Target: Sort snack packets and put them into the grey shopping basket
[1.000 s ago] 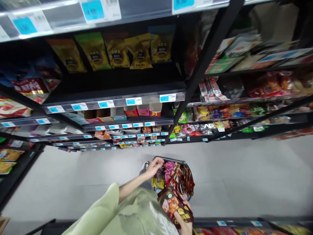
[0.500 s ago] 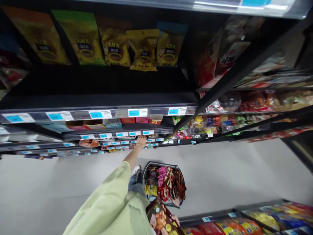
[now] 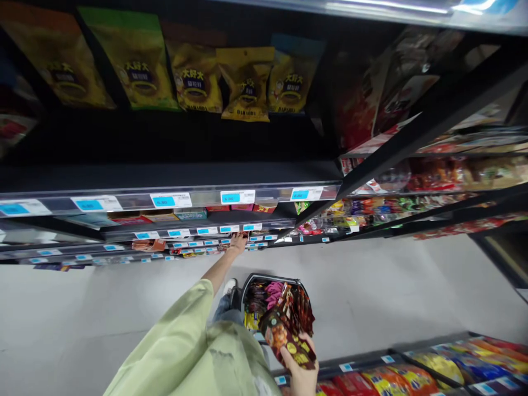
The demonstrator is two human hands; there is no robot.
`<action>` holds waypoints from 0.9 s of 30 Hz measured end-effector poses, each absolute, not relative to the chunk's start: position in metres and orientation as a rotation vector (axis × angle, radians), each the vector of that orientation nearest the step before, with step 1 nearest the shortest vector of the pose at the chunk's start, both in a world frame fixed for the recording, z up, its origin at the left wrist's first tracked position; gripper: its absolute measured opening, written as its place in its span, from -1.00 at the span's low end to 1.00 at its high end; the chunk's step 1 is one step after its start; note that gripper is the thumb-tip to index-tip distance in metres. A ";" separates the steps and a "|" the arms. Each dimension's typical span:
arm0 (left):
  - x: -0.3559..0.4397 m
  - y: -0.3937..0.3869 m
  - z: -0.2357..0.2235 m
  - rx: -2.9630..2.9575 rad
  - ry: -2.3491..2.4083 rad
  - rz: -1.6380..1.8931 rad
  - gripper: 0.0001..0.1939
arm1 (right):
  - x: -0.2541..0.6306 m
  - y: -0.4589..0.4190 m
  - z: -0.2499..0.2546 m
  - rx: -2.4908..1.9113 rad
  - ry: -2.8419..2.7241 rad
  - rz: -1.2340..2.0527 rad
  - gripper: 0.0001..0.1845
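My left hand (image 3: 237, 243) reaches forward to a low shelf, at the end of a pale green sleeve (image 3: 177, 324). Its fingertips go in among the price-tagged edges and are partly hidden, so their grip does not show. My right hand (image 3: 303, 371) is closed on a dark brown snack packet (image 3: 284, 338) with a food picture and yellow print, thumb on its front. Below and behind that packet, a shopping basket (image 3: 303, 283) on the floor is filled with brown-red packets (image 3: 304, 308), pink ones (image 3: 274, 293) and a yellow one (image 3: 251, 320).
Yellow snack bags (image 3: 247, 85) stand on the dark upper shelf, whose tagged front edge (image 3: 198, 199) juts out above my left arm. Small boxes (image 3: 190, 214) sit one level lower. More shelving with packets (image 3: 396, 379) runs along the lower right. My shoe (image 3: 230, 286) is beside the basket.
My right hand has brought the brown packet up and to the right, over the basket's near edge, and more of the hand shows. My left hand stays at the low shelf, barely shifted.
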State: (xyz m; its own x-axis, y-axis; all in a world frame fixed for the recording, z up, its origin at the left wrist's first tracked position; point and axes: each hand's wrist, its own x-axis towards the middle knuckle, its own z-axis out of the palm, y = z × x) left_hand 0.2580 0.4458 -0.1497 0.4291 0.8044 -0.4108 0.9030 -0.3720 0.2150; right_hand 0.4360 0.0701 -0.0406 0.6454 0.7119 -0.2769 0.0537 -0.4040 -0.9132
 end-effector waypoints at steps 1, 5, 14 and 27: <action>0.256 0.440 -0.150 2.292 1.450 -0.344 -0.69 | 0.440 0.086 -0.037 -1.860 -0.619 0.827 -0.41; 0.248 0.424 -0.149 2.331 1.451 -0.319 -0.66 | 0.443 0.166 -0.023 -1.744 -0.859 0.835 -0.52; 0.258 0.407 -0.158 2.232 1.556 -0.220 -0.47 | 0.408 0.323 -0.039 -1.634 -1.613 0.899 -0.64; 0.251 0.370 -0.150 2.182 1.624 -0.004 -0.39 | 0.376 0.405 -0.057 -1.669 -2.421 0.815 -0.57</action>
